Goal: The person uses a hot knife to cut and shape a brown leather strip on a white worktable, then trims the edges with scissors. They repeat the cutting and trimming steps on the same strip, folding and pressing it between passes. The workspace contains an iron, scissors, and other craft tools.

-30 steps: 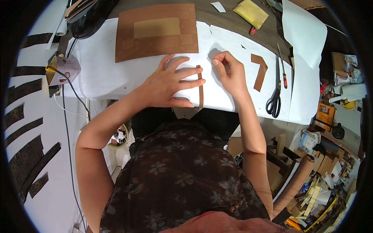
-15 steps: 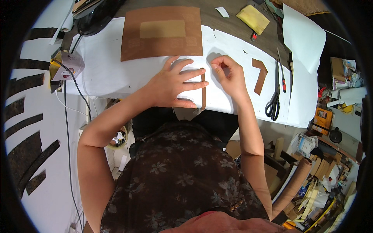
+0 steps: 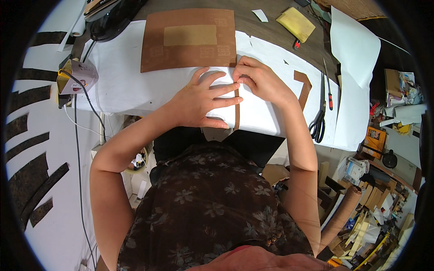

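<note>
A narrow brown strip (image 3: 237, 113) lies front to back on the white sheet (image 3: 122, 81), close to the table's near edge. Fingers spread, my left hand (image 3: 196, 100) rests flat on the sheet, its middle fingertips touching the strip. My right hand (image 3: 261, 82) is closed in a pinch at the strip's far end; its fingers partly hide that end. Just beyond both hands lies a brown patterned panel (image 3: 190, 58) with a tan rectangle (image 3: 190, 35) in its middle.
To the right lie an angled brown piece (image 3: 304, 86), black-handled scissors (image 3: 318, 122) and a red-handled tool (image 3: 330, 95). A yellow pad (image 3: 296, 23) and a white scrap (image 3: 259, 16) are farther back. A cable (image 3: 92, 104) hangs at the left by a small box (image 3: 83, 77).
My right hand has moved left, from beside the strip to its far end, with the fingertips pinched there. My left hand stays in place.
</note>
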### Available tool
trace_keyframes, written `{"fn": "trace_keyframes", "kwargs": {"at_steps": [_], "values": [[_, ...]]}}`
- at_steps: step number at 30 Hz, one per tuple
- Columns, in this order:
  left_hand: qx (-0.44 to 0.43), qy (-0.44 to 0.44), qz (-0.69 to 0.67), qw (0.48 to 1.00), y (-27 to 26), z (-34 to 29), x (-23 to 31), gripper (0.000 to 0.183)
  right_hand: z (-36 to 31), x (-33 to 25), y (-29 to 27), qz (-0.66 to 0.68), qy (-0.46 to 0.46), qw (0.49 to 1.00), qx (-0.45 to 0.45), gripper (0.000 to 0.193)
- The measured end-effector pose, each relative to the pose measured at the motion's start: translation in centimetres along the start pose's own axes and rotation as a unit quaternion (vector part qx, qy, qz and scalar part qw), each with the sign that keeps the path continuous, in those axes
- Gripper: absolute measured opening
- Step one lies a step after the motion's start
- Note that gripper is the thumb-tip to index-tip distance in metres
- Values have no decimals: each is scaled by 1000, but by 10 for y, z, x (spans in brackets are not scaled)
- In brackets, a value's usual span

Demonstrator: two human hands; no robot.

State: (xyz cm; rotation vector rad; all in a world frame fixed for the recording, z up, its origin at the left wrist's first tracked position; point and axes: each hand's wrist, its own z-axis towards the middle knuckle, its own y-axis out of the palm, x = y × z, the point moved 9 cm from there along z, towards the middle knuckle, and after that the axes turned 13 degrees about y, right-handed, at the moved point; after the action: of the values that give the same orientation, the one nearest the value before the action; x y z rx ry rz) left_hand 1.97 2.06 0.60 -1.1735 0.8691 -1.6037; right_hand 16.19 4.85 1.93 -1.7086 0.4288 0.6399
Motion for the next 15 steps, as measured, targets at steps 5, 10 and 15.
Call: {"fn": "trace_keyframes", "kwargs": {"at_steps": [5,10,15], "values": [[3,-2,-4,1000,1,0,-1,79,0,-1,0,-6,-2,1000,-14,9],[-3,-1,3,1000,1,-1,0,79,0,-6,-7,32,-24,999,10,16],[-1,0,1,1000,0,0,0,79,0,-5,-4,42,-6,999,-3,24]]}}
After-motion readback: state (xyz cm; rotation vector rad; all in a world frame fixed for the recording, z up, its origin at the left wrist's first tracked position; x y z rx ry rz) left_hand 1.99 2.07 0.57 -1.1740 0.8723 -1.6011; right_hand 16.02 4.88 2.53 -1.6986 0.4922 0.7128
